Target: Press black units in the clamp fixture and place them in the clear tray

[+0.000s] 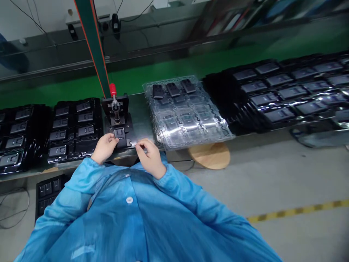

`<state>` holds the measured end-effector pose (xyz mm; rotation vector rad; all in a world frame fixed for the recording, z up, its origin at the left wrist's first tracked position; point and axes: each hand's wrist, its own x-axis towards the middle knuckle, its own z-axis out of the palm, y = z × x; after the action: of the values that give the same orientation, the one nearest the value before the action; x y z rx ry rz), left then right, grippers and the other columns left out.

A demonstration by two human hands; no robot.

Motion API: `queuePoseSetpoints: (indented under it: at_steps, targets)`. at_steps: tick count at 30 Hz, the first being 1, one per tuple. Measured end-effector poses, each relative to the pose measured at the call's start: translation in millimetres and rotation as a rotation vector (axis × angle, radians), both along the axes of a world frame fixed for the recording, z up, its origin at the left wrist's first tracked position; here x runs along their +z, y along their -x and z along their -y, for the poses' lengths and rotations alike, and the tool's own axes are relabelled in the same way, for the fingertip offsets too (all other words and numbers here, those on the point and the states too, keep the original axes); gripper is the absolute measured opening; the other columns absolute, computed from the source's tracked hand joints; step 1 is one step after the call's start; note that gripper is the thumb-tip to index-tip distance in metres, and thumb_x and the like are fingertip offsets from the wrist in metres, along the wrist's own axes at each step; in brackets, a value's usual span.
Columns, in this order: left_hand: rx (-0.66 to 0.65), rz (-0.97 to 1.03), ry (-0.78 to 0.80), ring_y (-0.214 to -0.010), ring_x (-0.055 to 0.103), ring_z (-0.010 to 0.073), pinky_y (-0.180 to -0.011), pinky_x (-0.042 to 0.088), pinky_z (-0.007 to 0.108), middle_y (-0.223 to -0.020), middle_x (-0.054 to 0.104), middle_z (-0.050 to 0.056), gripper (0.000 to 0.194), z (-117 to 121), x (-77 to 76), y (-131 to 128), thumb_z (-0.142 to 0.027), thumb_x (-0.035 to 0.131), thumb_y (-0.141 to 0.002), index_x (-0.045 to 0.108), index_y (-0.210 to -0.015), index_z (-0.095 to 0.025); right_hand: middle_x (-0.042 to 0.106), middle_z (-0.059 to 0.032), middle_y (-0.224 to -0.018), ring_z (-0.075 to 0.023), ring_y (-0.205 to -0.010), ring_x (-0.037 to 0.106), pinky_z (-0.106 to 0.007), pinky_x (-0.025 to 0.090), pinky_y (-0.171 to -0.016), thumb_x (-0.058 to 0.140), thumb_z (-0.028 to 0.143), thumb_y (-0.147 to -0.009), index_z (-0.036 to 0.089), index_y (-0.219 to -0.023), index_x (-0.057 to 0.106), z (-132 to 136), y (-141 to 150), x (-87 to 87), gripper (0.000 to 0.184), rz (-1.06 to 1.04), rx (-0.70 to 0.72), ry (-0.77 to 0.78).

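Note:
A small black plastic device (120, 137) with pale lettering lies at the front of a clamp fixture (116, 112) with a red-tipped lever. My left hand (104, 148) has its thumb and fingers closed at the left edge of this device. Just right of the fixture, my right hand (149, 157) hovers over the bench front with thumb and fingertips pinched together. Whatever sits in that pinch, if anything, is too small to make out.
Black trays (73, 142) of similar devices lie left of the fixture. A stack of clear trays (191, 134) stands to the right, with three devices along its back row. Farther right are more filled black trays (261, 111). A round wooden stool (212, 156) sits below the bench edge.

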<state>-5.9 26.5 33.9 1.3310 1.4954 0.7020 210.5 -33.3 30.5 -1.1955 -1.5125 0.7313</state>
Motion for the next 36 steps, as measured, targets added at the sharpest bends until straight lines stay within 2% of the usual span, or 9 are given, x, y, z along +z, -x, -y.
queuePoseSetpoints:
  at_steps: [7,11,16,19,23,25,28,31,36]
  targets:
    - [-0.043,0.251,-0.021,-0.073,0.063,0.0147,-0.069,0.051,0.027,-0.084,0.07,0.001,0.033,54,24.9,-7,-0.045,0.076,-0.088,0.069,-0.106,-0.018,0.07,-0.0032,-0.096,-0.0191,-0.085,0.066,-0.034,0.055,-0.079,0.064,0.038,-0.098,0.024,-0.109,0.066,16,5,-4.7,0.018,-0.255,0.163,0.372]
    - [-0.078,0.26,-0.084,-0.085,0.071,0.0176,-0.081,0.058,0.03,-0.097,0.077,0.006,0.031,64,34.8,-14,-0.043,0.076,-0.091,0.072,-0.11,-0.019,0.069,-0.0023,-0.091,-0.0184,-0.083,0.065,-0.033,0.055,-0.079,0.065,0.043,-0.097,0.023,-0.103,0.064,15,8,5.5,0.022,-0.33,0.247,0.416]
    - [-0.136,0.268,-0.04,-0.092,0.075,0.0211,-0.087,0.061,0.034,-0.103,0.079,0.008,0.042,70,36.4,-17,-0.049,0.076,-0.092,0.072,-0.121,-0.019,0.065,-0.0008,-0.084,-0.0171,-0.076,0.061,-0.031,0.05,-0.072,0.062,0.045,-0.095,0.022,-0.097,0.064,15,-11,19.4,0.023,-0.233,0.167,0.408]
    - [-0.169,0.155,0.01,-0.096,0.076,0.0227,-0.089,0.061,0.036,-0.106,0.08,0.009,0.047,75,33.3,-12,-0.053,0.077,-0.09,0.073,-0.123,-0.02,0.066,-0.0008,-0.084,-0.0177,-0.077,0.061,-0.031,0.049,-0.072,0.061,0.047,-0.094,0.021,-0.096,0.066,3,-57,26.6,0.026,-0.059,0.034,0.351]
    - [-0.213,0.044,0.098,-0.104,0.077,0.028,-0.095,0.062,0.04,-0.112,0.081,0.011,0.055,84,26.0,2,-0.063,0.076,-0.086,0.074,-0.121,-0.021,0.067,-0.002,-0.085,-0.0191,-0.079,0.061,-0.032,0.048,-0.076,0.059,0.045,-0.094,0.02,-0.094,0.066,-25,-160,38.8,0.025,0.199,-0.31,0.311]
    - [-0.216,0.018,0.141,-0.103,0.078,0.03,-0.094,0.063,0.042,-0.11,0.082,0.012,0.061,89,22.3,8,-0.07,0.074,-0.084,0.075,-0.12,-0.02,0.067,-0.0025,-0.085,-0.0189,-0.078,0.059,-0.031,0.046,-0.076,0.058,0.039,-0.094,0.02,-0.09,0.066,-42,-212,43.2,0.021,0.361,-0.505,0.379]
    - [-0.19,-0.005,0.197,-0.102,0.079,0.0314,-0.095,0.063,0.043,-0.107,0.082,0.013,0.07,93,18.0,14,-0.078,0.073,-0.078,0.075,-0.118,-0.019,0.065,-0.0029,-0.079,-0.0184,-0.075,0.055,-0.031,0.044,-0.073,0.058,0.033,-0.096,0.018,-0.084,0.066,-67,-268,43.6,0.02,0.512,-0.626,0.491]
    - [-0.165,-0.016,0.209,-0.102,0.079,0.0324,-0.096,0.063,0.045,-0.107,0.082,0.014,0.074,94,16.0,15,-0.082,0.073,-0.075,0.075,-0.116,-0.019,0.066,-0.0045,-0.077,-0.0175,-0.072,0.055,-0.031,0.044,-0.073,0.059,0.03,-0.097,0.016,-0.084,0.07,-90,-294,38.6,0.022,0.555,-0.63,0.554]
    - [-0.16,-0.017,0.158,-0.107,0.079,0.0341,-0.099,0.063,0.049,-0.113,0.082,0.012,0.067,95,11.7,20,-0.079,0.074,-0.078,0.075,-0.117,-0.025,0.077,-0.0119,-0.093,-0.0191,-0.084,0.065,-0.029,0.049,-0.082,0.063,0.028,-0.098,0.011,-0.097,0.078,-111,-301,30.5,0.023,0.668,-0.588,0.624]
